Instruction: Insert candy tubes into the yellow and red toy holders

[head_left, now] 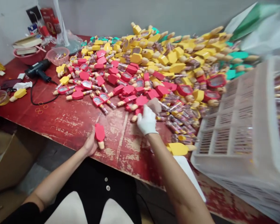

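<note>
My left hand (90,143), bare, is closed at the near edge of the table on a red paddle-shaped toy (99,132) with a beige knob at its lower end. My right hand (147,120) wears a white glove and reaches into the front of the pile. Its fingers are smeared by motion, so their grip is unclear. Just beyond it lie red toys (142,100) of the same kind. To its right are many clear tubes (176,124) with dark and yellow contents. A yellow toy (178,149) rests near my right forearm.
Yellow toys (172,57) are heaped along the wall, with some green ones (239,55). A white plastic crate (238,124) holding tubes stands at the right. On the left are a heat gun (39,69) with its cord, a pink basket (58,55) and rubber bands (39,110).
</note>
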Motion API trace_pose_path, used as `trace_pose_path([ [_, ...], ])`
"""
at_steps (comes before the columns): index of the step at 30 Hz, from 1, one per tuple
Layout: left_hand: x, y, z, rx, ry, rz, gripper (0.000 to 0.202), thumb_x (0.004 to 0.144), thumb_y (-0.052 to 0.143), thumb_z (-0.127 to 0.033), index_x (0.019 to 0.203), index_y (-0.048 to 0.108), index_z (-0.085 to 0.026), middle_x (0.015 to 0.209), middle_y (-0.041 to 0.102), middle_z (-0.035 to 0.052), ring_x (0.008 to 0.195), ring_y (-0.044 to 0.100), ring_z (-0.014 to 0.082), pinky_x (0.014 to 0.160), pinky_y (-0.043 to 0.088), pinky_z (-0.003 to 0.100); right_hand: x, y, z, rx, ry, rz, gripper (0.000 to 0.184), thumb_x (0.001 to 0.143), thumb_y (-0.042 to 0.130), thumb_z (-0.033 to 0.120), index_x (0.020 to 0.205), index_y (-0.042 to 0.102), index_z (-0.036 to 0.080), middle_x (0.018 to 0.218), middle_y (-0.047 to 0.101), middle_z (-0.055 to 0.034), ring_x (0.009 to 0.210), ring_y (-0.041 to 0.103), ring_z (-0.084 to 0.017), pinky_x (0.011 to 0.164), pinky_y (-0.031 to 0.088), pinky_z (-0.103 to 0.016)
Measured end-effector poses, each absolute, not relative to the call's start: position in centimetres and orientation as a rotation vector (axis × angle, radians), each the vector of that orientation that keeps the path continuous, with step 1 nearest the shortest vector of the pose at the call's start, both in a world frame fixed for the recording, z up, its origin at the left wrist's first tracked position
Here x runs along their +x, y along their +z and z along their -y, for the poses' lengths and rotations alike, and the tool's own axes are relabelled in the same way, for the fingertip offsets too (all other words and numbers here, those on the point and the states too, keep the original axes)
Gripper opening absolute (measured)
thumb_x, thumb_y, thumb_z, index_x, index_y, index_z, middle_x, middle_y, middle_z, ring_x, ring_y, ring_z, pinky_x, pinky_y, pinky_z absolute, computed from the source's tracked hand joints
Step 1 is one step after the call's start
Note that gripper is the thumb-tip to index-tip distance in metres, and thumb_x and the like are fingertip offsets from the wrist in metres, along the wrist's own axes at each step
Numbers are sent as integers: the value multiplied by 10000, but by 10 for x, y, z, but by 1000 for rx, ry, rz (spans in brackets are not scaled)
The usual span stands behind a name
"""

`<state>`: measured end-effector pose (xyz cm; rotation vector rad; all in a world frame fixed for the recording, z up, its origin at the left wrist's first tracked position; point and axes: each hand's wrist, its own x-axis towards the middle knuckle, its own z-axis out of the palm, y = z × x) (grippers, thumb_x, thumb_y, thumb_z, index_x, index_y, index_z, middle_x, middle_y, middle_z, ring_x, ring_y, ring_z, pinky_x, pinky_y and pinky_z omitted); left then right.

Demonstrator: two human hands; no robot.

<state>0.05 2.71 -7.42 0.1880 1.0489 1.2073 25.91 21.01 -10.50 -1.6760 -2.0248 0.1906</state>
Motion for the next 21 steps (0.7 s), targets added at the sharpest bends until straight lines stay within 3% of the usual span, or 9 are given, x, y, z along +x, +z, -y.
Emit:
trace_pose_path([
  [3,0,-79,-19,241,1238,-1025,763,763,612,-835,1037,610,-123,786,674,51,558,596,123,528,528,251,268,-102,-198,-1699,156,2048,506,896,430,242,1370,571,135,1323,572,-194,1177,538,-307,1004,453,-455],
  [7,3,-84,-17,373,1250,-1055,774,661,800,-733,1087,605,-117,777,687,37,556,599,108,515,501,213,298,-100,-183,-1898,55,2068,492,863,404,155,1307,592,60,1238,568,-259,1121,502,-360,917,436,-511],
  [13,16,-82,-13,490,1185,-1108,765,727,737,-747,1161,586,-135,821,709,52,527,588,96,451,462,196,310,-94,-164,-1884,153,2159,306,874,478,272,1048,685,127,1188,614,-230,1078,504,-356,872,420,-480],
  [17,21,-67,3,689,1114,-1160,785,704,818,-649,1281,540,-195,816,692,3,498,557,66,431,383,158,290,-62,-111,-1531,422,2187,356,962,457,360,1232,605,182,1124,652,-148,1016,600,-286,849,479,-414],
  [21,22,-43,25,907,982,-1139,643,761,764,-656,1127,605,-152,693,595,-38,449,479,41,427,353,168,266,-17,-48,-1121,429,2446,322,1008,474,412,1225,627,228,1047,632,-101,859,633,-220,692,476,-317],
])
